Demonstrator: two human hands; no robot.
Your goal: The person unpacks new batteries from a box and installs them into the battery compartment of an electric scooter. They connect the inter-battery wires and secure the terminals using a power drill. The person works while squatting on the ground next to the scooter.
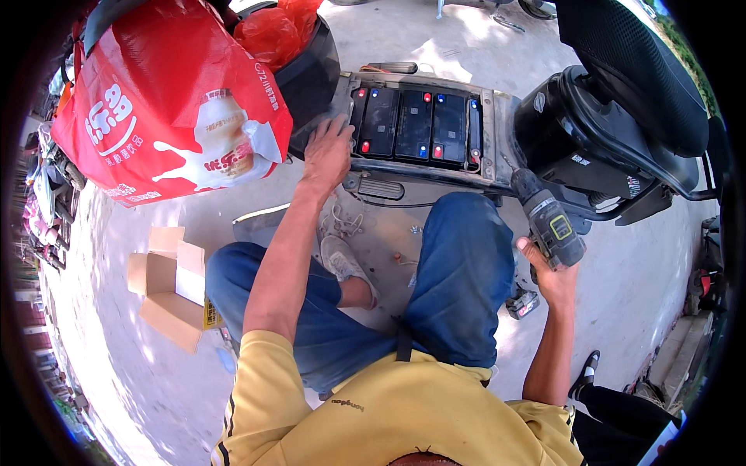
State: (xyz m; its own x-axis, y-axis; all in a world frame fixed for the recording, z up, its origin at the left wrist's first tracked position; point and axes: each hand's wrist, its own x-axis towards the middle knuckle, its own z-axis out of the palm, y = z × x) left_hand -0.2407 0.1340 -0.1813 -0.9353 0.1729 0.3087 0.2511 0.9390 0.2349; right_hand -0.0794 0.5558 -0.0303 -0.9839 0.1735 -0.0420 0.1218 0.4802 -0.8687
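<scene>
My right hand [555,281] is closed around the handle of a cordless drill [546,220]. Its bit points up and away, near the right end of an electric scooter's footboard [497,140]. My left hand [328,151] lies with outstretched fingers on the dark front part of the scooter, just left of the opened battery compartment, and grips nothing. Inside the compartment, black batteries [381,123] stand side by side, with red and blue caps at their corners. A narrow battery or dark strip [475,133] sits at the right end, partly hidden.
A red printed bag [186,109] hangs at the upper left beside a red plastic bag [273,33]. The scooter's black seat [633,74] rises at the right. An opened cardboard box [167,287] stands on the ground at left. Another person's foot [588,373] shows at lower right.
</scene>
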